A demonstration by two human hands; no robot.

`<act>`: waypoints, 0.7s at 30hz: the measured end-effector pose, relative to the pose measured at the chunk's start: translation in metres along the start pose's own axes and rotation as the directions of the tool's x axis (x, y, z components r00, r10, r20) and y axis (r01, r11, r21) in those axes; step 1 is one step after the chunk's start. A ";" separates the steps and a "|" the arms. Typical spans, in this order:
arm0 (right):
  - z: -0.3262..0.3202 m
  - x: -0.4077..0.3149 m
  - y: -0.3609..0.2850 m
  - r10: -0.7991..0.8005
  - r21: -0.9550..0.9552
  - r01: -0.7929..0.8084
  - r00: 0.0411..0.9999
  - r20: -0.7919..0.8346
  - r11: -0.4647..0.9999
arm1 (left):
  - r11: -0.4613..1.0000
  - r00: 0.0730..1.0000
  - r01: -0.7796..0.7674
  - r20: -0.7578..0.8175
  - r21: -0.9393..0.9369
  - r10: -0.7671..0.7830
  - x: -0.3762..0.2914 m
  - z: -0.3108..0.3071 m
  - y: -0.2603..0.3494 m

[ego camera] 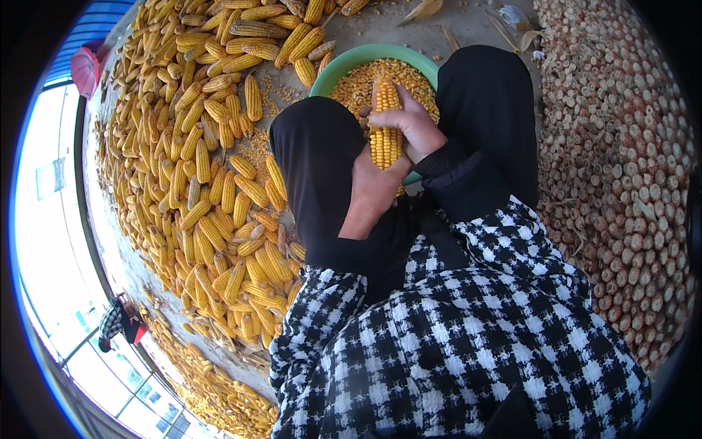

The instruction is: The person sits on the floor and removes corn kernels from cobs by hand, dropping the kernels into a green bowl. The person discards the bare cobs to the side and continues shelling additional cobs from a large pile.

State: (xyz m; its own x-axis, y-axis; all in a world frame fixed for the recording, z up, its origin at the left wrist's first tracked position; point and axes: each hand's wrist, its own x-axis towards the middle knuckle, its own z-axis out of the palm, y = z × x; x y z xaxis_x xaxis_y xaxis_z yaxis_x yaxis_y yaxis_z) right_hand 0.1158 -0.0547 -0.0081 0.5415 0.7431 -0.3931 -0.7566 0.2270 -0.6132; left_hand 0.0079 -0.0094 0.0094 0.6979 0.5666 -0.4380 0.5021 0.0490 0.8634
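Note:
Both hands hold one ear of yellow corn (pixel 385 145) over a green basin (pixel 351 59). My left hand (pixel 372 184) wraps around its lower part. My right hand (pixel 414 123) grips it higher up, with the thumb lying across the kernels. Near the upper end, the left side of the ear looks reddish and partly bare of kernels. Loose corn kernels (pixel 351 82) fill much of the basin, which stands between my knees. The fingers of my left hand are mostly hidden behind the ear.
A large pile of unshelled corn ears (pixel 192 137) spreads along my left. Stacked bare cobs (pixel 620 208) form a bank on my right. Dry husks (pixel 421 11) and scattered kernels lie on the concrete floor (pixel 378 27). Another person (pixel 113 324) is far off at lower left.

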 end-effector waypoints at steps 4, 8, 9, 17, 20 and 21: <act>-0.002 0.006 0.011 -0.153 -0.248 0.117 0.979 -0.131 0.962 | 0.977 0.995 -0.022 -0.091 0.213 0.043 -0.006 0.010 0.002; -0.003 0.007 0.014 -0.224 -0.301 0.170 0.962 -0.155 0.938 | 0.967 0.996 0.010 -0.084 0.253 0.011 -0.006 0.010 0.005; -0.003 0.006 0.013 -0.186 -0.291 0.147 0.976 -0.112 0.945 | 0.970 0.998 0.012 -0.066 0.241 0.004 -0.004 0.008 0.006; -0.002 -0.012 0.007 -0.051 -0.342 0.109 0.983 0.174 0.933 | 0.994 0.993 0.102 0.057 -0.041 -0.099 -0.008 -0.005 0.000; -0.004 -0.009 0.018 -0.170 -0.486 0.203 0.979 0.112 0.850 | 0.993 0.997 0.075 -0.016 0.094 -0.074 -0.009 0.000 -0.002; -0.006 -0.007 0.020 -0.186 -0.527 0.207 0.978 0.093 0.824 | 0.992 0.999 0.037 -0.043 0.121 -0.032 -0.009 0.003 -0.003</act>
State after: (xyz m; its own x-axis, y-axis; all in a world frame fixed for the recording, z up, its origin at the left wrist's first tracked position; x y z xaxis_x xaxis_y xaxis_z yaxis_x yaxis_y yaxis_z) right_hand 0.0984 -0.0593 -0.0217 0.6363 0.7433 -0.2067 -0.3186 0.0092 -0.9478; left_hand 0.0013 -0.0169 0.0103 0.6586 0.6000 -0.4542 0.5860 -0.0301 0.8098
